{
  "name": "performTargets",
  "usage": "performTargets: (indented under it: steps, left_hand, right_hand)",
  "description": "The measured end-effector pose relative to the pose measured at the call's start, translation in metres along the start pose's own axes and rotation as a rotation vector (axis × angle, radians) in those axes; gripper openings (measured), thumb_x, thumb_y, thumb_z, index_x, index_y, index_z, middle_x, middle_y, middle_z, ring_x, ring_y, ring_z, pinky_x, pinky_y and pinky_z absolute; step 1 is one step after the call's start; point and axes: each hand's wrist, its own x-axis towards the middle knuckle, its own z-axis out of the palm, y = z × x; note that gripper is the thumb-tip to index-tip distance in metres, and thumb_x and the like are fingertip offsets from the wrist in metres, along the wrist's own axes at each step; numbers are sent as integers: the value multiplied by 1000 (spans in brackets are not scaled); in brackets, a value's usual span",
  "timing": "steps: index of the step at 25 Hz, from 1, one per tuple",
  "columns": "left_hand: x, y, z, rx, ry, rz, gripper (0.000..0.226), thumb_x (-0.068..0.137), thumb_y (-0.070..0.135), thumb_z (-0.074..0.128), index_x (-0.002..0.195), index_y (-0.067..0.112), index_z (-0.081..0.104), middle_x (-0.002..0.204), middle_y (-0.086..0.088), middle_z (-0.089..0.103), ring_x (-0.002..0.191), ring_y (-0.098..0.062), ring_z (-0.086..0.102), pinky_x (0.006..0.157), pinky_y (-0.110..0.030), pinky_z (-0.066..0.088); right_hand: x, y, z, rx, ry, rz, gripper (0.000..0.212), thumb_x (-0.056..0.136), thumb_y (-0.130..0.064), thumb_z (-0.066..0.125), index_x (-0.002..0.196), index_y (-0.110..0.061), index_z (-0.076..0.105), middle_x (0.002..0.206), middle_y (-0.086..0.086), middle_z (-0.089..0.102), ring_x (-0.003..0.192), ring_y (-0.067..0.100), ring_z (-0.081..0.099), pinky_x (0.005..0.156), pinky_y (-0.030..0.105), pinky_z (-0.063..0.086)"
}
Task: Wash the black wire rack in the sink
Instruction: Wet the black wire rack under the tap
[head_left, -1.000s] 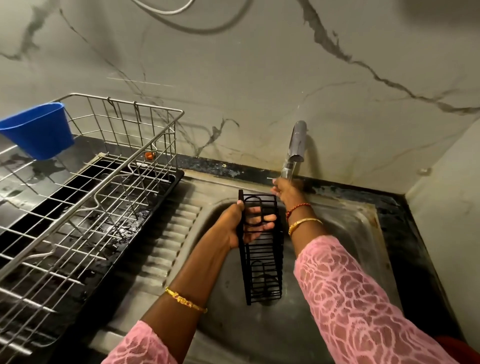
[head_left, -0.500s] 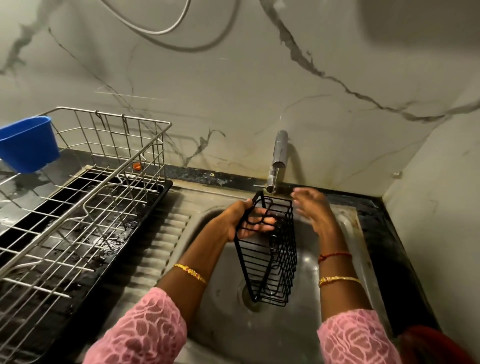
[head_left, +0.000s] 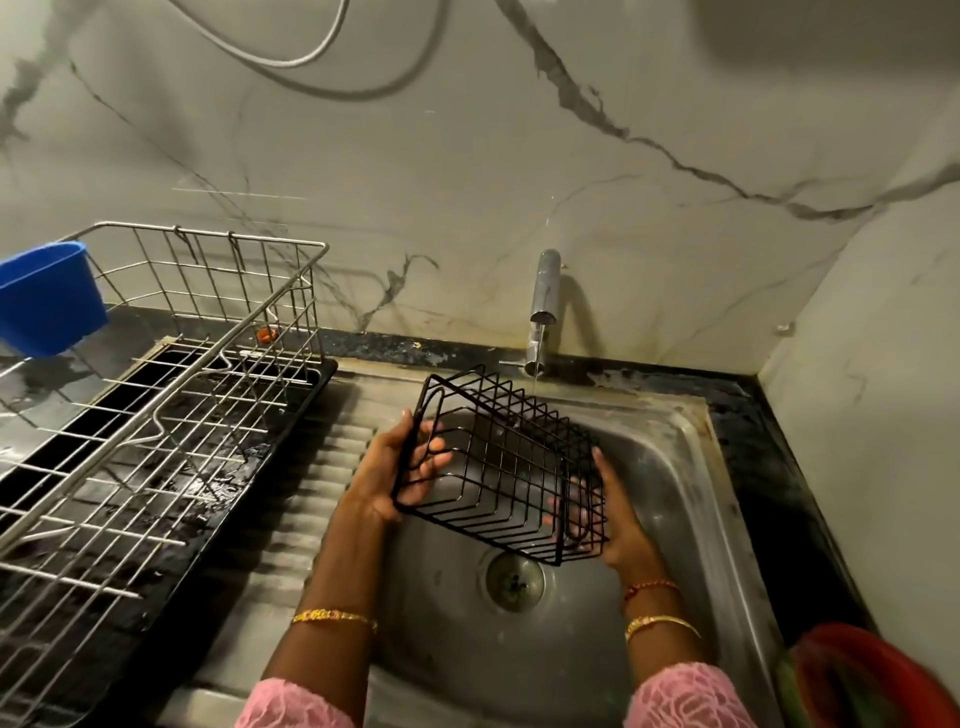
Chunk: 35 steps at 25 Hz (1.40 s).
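I hold the black wire rack lying sideways over the steel sink, under a thin stream of water from the tap. My left hand grips the rack's left end, fingers curled through its wires. My right hand holds the right end, its fingers seen through the wires. The drain lies just below the rack.
A steel dish-drying rack on a black tray fills the left counter, with a blue plastic cup hung on its far corner. The ribbed drainboard lies between it and the sink. A red tub sits at the lower right.
My right hand left the tap and took the rack's right end. The rack turned from hanging upright to lying sideways under the tap, and water now runs.
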Motion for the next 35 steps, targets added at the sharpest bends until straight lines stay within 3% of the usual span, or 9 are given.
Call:
performTargets:
  steps: [4,7,9,13,16,22,27,31,35]
  left_hand:
    - [0,-6,-25,147,43,42,49,88,64,35,79,20,56,52,5,53,37,-7,51,35,-12,35]
    - [5,-13,-37,312,194,-11,70,88,73,23,85,17,63,69,-4,69,67,-18,70,60,-26,47]
    - [4,-24,-40,272,169,-94,77,87,75,14,87,14,61,81,-8,68,76,-22,63,68,-31,42]
    - [10,-63,-53,57,147,-300,71,88,74,14,97,23,63,96,-9,69,88,-31,60,85,-47,40]
    - [20,-89,-51,-178,134,-339,63,90,67,19,108,22,59,111,-18,61,88,-40,64,75,-65,48]
    - [35,-131,-34,-439,196,-311,70,95,60,15,99,5,59,106,-27,59,98,-47,52,58,-65,50]
    - [42,-139,-31,-422,235,-342,55,99,46,21,96,3,56,92,-28,62,89,-43,53,48,-54,55]
    - [55,-138,-31,-287,259,-340,60,96,52,23,125,8,51,119,-25,54,101,-43,54,78,-53,48]
    - [66,-107,-27,4,224,-445,66,87,62,33,117,10,59,123,-18,56,108,-38,53,86,-47,46]
  right_hand:
    - [-2,-20,16,-157,-48,-26,75,59,-77,63,113,-25,61,119,7,63,106,28,61,86,46,50]
    - [-17,-44,28,-291,-110,-166,80,66,-77,57,124,-22,56,112,2,64,98,20,61,85,39,49]
    - [-24,-68,37,-433,-105,-273,81,64,-79,58,122,-22,57,104,-1,66,92,18,61,84,38,49]
    - [-36,-114,71,-750,-91,-490,67,72,-65,59,126,-26,54,122,3,59,102,19,56,80,32,48]
    - [-40,-132,93,-897,-148,-569,77,71,-59,66,136,-24,43,147,8,36,129,28,41,103,47,35]
    - [-48,-137,122,-1155,-167,-662,80,66,-57,73,136,-29,43,151,6,29,136,27,33,107,44,31]
    - [-44,-130,116,-1119,-276,-738,72,64,-65,70,127,-36,52,144,-3,42,129,18,42,104,39,37]
    - [-32,-119,88,-775,-204,-785,34,82,-42,66,114,-30,64,123,-7,60,115,10,53,94,28,44]
    - [-22,-117,40,-645,-20,-737,30,91,-22,57,121,-18,60,115,-5,60,108,9,54,80,14,43]
